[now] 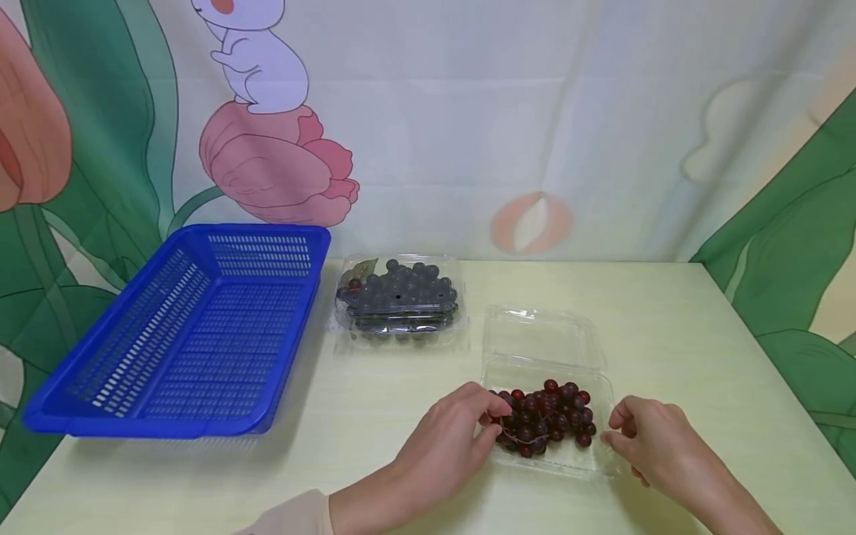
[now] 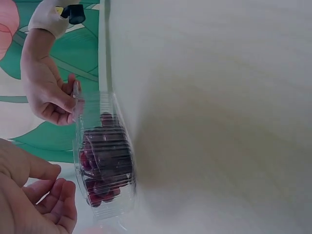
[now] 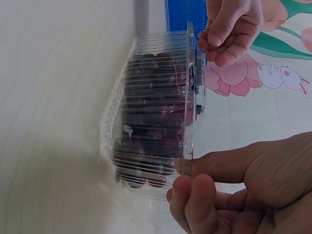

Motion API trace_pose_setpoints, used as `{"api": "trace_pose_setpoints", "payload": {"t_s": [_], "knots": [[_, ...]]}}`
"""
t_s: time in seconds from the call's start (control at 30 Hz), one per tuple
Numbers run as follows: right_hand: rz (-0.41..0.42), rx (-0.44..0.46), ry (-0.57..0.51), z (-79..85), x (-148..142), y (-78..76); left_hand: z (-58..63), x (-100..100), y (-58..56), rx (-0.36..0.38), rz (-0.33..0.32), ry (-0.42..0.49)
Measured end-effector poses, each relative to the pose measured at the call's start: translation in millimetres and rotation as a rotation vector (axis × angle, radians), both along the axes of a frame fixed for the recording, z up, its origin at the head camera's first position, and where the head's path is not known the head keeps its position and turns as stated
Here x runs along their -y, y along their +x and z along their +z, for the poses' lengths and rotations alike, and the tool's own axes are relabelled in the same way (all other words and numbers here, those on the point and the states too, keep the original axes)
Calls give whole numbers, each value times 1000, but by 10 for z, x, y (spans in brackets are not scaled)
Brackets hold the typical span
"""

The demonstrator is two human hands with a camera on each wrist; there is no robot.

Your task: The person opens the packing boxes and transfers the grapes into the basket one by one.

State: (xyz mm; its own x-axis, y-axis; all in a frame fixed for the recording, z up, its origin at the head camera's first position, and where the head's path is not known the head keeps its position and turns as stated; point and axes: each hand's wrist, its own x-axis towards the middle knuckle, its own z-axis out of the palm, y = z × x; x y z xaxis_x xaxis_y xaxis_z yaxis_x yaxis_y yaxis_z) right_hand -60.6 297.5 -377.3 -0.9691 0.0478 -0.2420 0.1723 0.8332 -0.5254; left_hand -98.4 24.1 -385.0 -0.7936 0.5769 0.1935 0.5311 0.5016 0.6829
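A clear plastic box (image 1: 562,468) holds a bunch of dark red grapes (image 1: 538,412), its lid (image 1: 542,338) folded back away from me. My right hand (image 1: 658,446) pinches the box's right rim; the right wrist view shows the thumb and fingers at that edge. At the left side of the box, my left hand (image 1: 451,431) hovers with loosely curled fingers close to the grapes and a thin stem. In the left wrist view, the left fingers (image 2: 61,200) come near the rim, with nothing visible between them. Ribbed plastic walls cover the grapes (image 3: 151,112) in the right wrist view.
A blue slotted basket (image 1: 287,371) stands on the left of the pale table (image 1: 702,319). Between basket and open box, farther back, sits a closed clear box of dark grapes (image 1: 401,293). A printed curtain (image 1: 428,134) hangs behind the table.
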Motion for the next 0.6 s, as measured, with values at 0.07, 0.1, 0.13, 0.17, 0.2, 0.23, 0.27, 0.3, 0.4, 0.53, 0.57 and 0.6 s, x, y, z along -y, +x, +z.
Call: {"api": "trace_pose_setpoints", "payload": {"t_s": [0.07,0.1,0.13,0.17,0.2,0.23,0.27,0.3,0.4,0.53,0.57,0.6], "knots": [[7,-5,-4,2,0,3,1,-6,-15,-33,-16,-26],[8,-5,-7,2,0,4,0,-11,-23,-48,-23,-42],[8,-3,-7,5,-1,5,-1,-15,-29,-67,-32,-58],[7,-2,-8,6,-1,6,0,-18,-35,-86,-41,-73],[6,0,-9,7,-1,7,-4,-22,-45,-104,-49,-84],[5,1,-9,8,0,8,-6,-24,-52,-116,-58,-94],[4,1,-10,8,2,8,-10,-27,-60,-126,-66,-102],[3,-1,-10,9,3,9,-11,-28,-67,-135,-76,-111],[1,0,-10,10,9,12,-20,-35,-92,-160,-103,-134],[-8,10,-10,13,19,13,-17,-47,-115,-213,-133,-182],[-10,12,-9,13,21,12,-14,-50,-118,-226,-139,-195],[-11,14,-7,13,23,12,-11,-54,-122,-237,-143,-208]]}}
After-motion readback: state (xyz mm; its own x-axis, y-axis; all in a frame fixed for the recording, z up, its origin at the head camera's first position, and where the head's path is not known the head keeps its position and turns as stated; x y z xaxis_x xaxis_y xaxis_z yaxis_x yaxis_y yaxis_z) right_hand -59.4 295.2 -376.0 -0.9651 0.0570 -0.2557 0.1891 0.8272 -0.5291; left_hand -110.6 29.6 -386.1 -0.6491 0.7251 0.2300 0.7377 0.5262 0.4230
